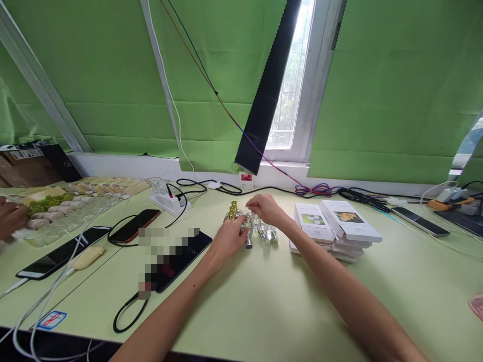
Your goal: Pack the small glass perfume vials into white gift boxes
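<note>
A cluster of small glass vials (264, 232) with silver and gold caps stands on the pale green table (264, 301), near its far middle. My left hand (228, 240) reaches in from the lower left and its fingers close around a silver-capped vial (248, 242) at the cluster's near edge. Gold-capped vials (233, 210) stand just behind that hand. My right hand (265, 207) hovers over the cluster from the right, fingertips pinched at the top of a vial. What exactly the fingertips pinch is too small to tell.
Stacked white boxes (334, 226) lie right of the vials. Phones (177, 259) (134, 225) (62, 257) and cables lie to the left, with a white power strip (169, 201) behind. Another person's hand (10, 217) works at trays (60, 213) on the far left. More phones (419, 220) lie at the right.
</note>
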A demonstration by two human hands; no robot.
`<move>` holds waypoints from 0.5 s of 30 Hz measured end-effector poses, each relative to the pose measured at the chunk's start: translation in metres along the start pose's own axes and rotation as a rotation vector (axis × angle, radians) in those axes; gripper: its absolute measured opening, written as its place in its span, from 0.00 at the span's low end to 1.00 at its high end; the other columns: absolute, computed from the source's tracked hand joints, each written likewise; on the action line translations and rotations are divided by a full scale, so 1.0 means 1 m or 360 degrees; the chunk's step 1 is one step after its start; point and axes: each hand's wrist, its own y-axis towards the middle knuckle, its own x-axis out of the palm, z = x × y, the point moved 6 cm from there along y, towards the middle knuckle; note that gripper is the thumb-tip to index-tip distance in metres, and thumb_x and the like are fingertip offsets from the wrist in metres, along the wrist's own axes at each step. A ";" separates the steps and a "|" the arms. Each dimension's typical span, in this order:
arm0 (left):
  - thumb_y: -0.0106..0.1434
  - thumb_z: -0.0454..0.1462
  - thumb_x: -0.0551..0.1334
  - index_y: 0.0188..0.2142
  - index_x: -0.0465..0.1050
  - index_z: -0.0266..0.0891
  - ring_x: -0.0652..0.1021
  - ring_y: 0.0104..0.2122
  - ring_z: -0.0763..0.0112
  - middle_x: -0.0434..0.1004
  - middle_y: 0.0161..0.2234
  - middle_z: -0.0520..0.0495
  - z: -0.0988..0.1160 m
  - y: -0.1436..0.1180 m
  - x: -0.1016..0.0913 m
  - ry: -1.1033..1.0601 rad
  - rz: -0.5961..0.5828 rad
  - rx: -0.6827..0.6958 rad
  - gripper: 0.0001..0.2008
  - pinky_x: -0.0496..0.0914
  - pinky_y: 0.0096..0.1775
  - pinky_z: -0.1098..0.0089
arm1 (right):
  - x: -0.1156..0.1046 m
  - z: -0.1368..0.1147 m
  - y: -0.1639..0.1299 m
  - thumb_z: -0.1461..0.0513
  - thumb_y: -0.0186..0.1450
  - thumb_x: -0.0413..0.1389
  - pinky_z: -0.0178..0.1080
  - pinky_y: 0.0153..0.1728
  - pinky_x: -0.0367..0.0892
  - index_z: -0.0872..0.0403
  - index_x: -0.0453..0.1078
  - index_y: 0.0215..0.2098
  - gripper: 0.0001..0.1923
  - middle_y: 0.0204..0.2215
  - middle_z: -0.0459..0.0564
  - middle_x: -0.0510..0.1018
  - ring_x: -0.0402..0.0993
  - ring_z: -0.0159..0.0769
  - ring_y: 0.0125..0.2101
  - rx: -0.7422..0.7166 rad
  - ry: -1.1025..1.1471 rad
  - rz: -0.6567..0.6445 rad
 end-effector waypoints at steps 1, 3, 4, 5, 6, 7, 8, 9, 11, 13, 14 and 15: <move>0.69 0.36 0.57 0.51 0.75 0.39 0.77 0.28 0.63 0.76 0.24 0.50 0.000 0.000 0.000 0.0003 -0.0007 0.0000 0.14 0.62 0.30 0.69 | 0.000 -0.001 0.000 0.70 0.61 0.53 0.35 0.32 0.57 0.57 0.79 0.32 0.11 0.23 0.46 0.74 0.64 0.31 0.27 0.0011 0.0033 0.0003; 0.69 0.37 0.57 0.52 0.75 0.39 0.77 0.28 0.63 0.77 0.25 0.49 0.000 0.000 0.001 0.0007 -0.0026 0.0001 0.15 0.63 0.30 0.69 | 0.002 -0.001 0.000 0.71 0.62 0.53 0.34 0.32 0.57 0.58 0.78 0.33 0.11 0.24 0.46 0.74 0.63 0.30 0.26 0.0049 0.0095 -0.0010; 0.69 0.37 0.56 0.52 0.75 0.39 0.78 0.28 0.63 0.77 0.25 0.49 0.001 -0.001 0.001 0.0009 -0.0033 0.0004 0.15 0.63 0.31 0.69 | 0.003 0.000 0.000 0.72 0.62 0.53 0.34 0.31 0.57 0.58 0.77 0.32 0.10 0.24 0.46 0.74 0.63 0.30 0.26 0.0069 0.0104 -0.0019; 0.69 0.37 0.56 0.52 0.75 0.39 0.78 0.28 0.63 0.77 0.25 0.48 0.001 -0.001 0.001 0.0010 -0.0037 0.0007 0.15 0.64 0.31 0.69 | 0.004 0.000 0.000 0.72 0.62 0.53 0.33 0.31 0.57 0.58 0.77 0.32 0.11 0.24 0.46 0.74 0.62 0.30 0.26 0.0080 0.0097 -0.0027; 0.69 0.37 0.56 0.52 0.75 0.39 0.78 0.28 0.63 0.78 0.26 0.48 0.002 -0.001 0.001 0.0012 -0.0038 0.0008 0.15 0.64 0.32 0.68 | 0.005 0.000 0.000 0.73 0.61 0.52 0.33 0.31 0.57 0.58 0.76 0.31 0.11 0.25 0.46 0.74 0.62 0.30 0.26 0.0076 0.0081 -0.0038; 0.69 0.36 0.55 0.52 0.75 0.38 0.78 0.28 0.63 0.78 0.26 0.48 0.002 -0.001 0.000 0.0017 -0.0039 0.0009 0.15 0.65 0.32 0.68 | 0.007 0.000 0.000 0.73 0.61 0.52 0.33 0.32 0.57 0.58 0.76 0.30 0.11 0.26 0.47 0.75 0.63 0.30 0.27 0.0061 0.0062 -0.0051; 0.69 0.36 0.55 0.51 0.75 0.38 0.78 0.29 0.63 0.78 0.26 0.47 0.002 -0.001 -0.001 0.0022 -0.0040 0.0007 0.15 0.65 0.33 0.68 | 0.008 0.000 0.000 0.73 0.61 0.52 0.33 0.32 0.57 0.58 0.76 0.29 0.11 0.26 0.47 0.75 0.64 0.30 0.28 0.0042 0.0045 -0.0062; 0.69 0.36 0.55 0.51 0.75 0.38 0.78 0.29 0.62 0.78 0.26 0.47 0.002 -0.001 -0.001 0.0026 -0.0042 0.0007 0.15 0.65 0.33 0.68 | 0.010 0.000 0.000 0.74 0.61 0.52 0.33 0.33 0.57 0.58 0.76 0.29 0.12 0.27 0.47 0.75 0.65 0.31 0.29 0.0022 0.0030 -0.0074; 0.69 0.36 0.56 0.51 0.75 0.38 0.79 0.31 0.61 0.78 0.27 0.47 0.002 -0.001 -0.002 0.0030 -0.0050 0.0002 0.15 0.65 0.33 0.68 | 0.013 0.000 -0.001 0.73 0.60 0.53 0.33 0.34 0.58 0.57 0.76 0.28 0.11 0.27 0.48 0.76 0.66 0.32 0.30 0.0003 0.0012 -0.0100; 0.69 0.36 0.56 0.52 0.74 0.39 0.79 0.32 0.61 0.78 0.27 0.47 0.002 -0.001 -0.002 0.0031 -0.0063 -0.0011 0.15 0.65 0.34 0.68 | 0.016 0.000 -0.001 0.73 0.61 0.53 0.34 0.34 0.58 0.57 0.77 0.28 0.11 0.27 0.48 0.76 0.66 0.33 0.30 0.0007 -0.0009 -0.0126; 0.69 0.36 0.57 0.52 0.74 0.39 0.79 0.32 0.60 0.78 0.28 0.47 0.001 -0.001 -0.001 0.0032 -0.0069 -0.0016 0.15 0.65 0.34 0.68 | 0.017 -0.001 -0.001 0.72 0.61 0.53 0.34 0.34 0.58 0.57 0.77 0.28 0.11 0.28 0.48 0.76 0.66 0.33 0.30 0.0007 -0.0019 -0.0137; 0.68 0.36 0.57 0.52 0.74 0.39 0.79 0.32 0.60 0.78 0.28 0.46 0.001 -0.001 -0.001 0.0035 -0.0075 -0.0021 0.15 0.66 0.34 0.68 | 0.018 -0.001 -0.001 0.72 0.61 0.53 0.34 0.34 0.58 0.57 0.77 0.29 0.11 0.28 0.49 0.77 0.67 0.33 0.31 0.0005 -0.0028 -0.0145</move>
